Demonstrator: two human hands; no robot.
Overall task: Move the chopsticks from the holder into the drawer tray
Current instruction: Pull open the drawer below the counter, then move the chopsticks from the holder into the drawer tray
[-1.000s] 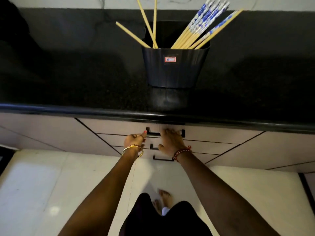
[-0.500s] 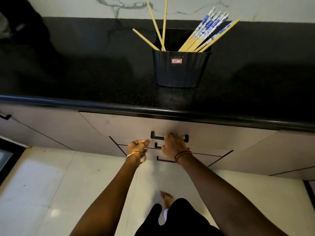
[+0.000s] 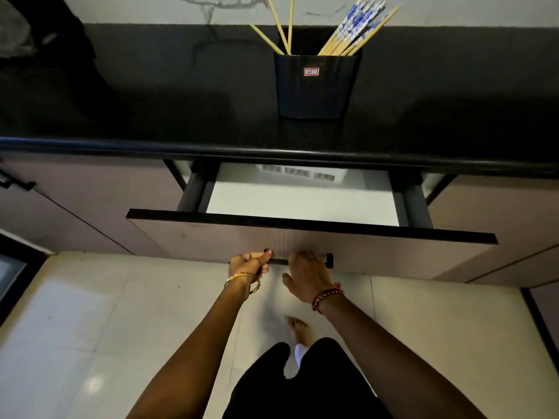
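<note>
A dark holder [image 3: 314, 86] stands on the black counter [image 3: 151, 110] near the back wall. Several chopsticks [image 3: 354, 28] with blue-patterned tops lean right in it, and three plain ones [image 3: 279, 28] lean left. Below the counter the top drawer [image 3: 302, 237] is pulled partly out. Its white floor shows, and the edge of a white tray [image 3: 298, 172] peeks out under the counter lip. Both hands grip the drawer's black handle [image 3: 279, 261]: my left hand [image 3: 248, 264] at its left end, my right hand [image 3: 305, 273] over its right part.
Closed cabinet fronts [image 3: 75, 201] flank the drawer on both sides. A dark bag-like shape [image 3: 45, 40] sits at the counter's far left. Pale floor tiles [image 3: 106, 328] lie below, with my foot [image 3: 298, 328] under the drawer front.
The top drawer was closed and has slid out towards me, both hands staying on its handle. The view has drawn back a little.
</note>
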